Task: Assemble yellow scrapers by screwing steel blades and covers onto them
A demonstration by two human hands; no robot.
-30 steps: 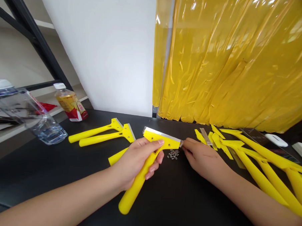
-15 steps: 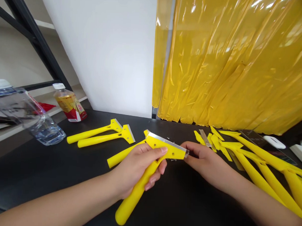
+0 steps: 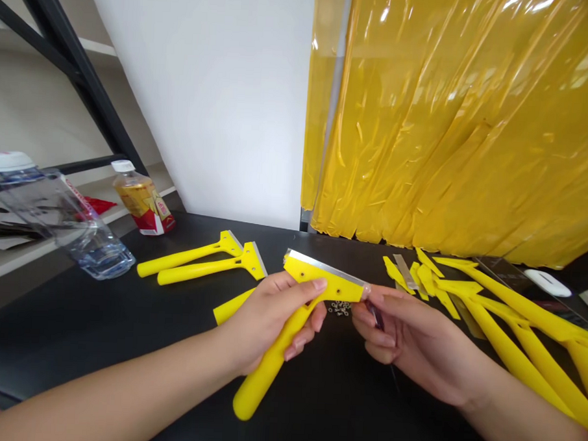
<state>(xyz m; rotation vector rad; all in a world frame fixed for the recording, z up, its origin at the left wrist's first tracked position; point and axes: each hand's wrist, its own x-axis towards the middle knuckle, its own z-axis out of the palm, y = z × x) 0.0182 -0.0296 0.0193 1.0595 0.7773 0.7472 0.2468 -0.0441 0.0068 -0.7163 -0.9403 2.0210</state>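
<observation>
A yellow scraper (image 3: 268,369) with a metal blade along its head is gripped by my left hand (image 3: 275,311), the thumb pressed on the head below the blade. At the head's right end, the fingertips of my right hand (image 3: 406,329) touch the blade's end; its fingers are curled round a thin dark object (image 3: 376,315), only partly visible. Small metal rings (image 3: 339,308) lie on the black table (image 3: 181,358) beneath. Another yellow scraper (image 3: 229,307) lies partly hidden behind my left hand. Two more scrapers, one of them in front (image 3: 199,270), lie to the left.
Several yellow handles (image 3: 503,346) and small yellow plates (image 3: 396,274) are piled at the right, near a white oval object (image 3: 547,282). At the left stand a clear bottle (image 3: 98,244) and a drink bottle (image 3: 143,201). Yellow plastic sheeting (image 3: 449,123) hangs behind.
My right hand has turned, showing more curled fingers and the dark object. The scraper in my left hand has tilted slightly, and the metal rings show more clearly. The view has shifted a little.
</observation>
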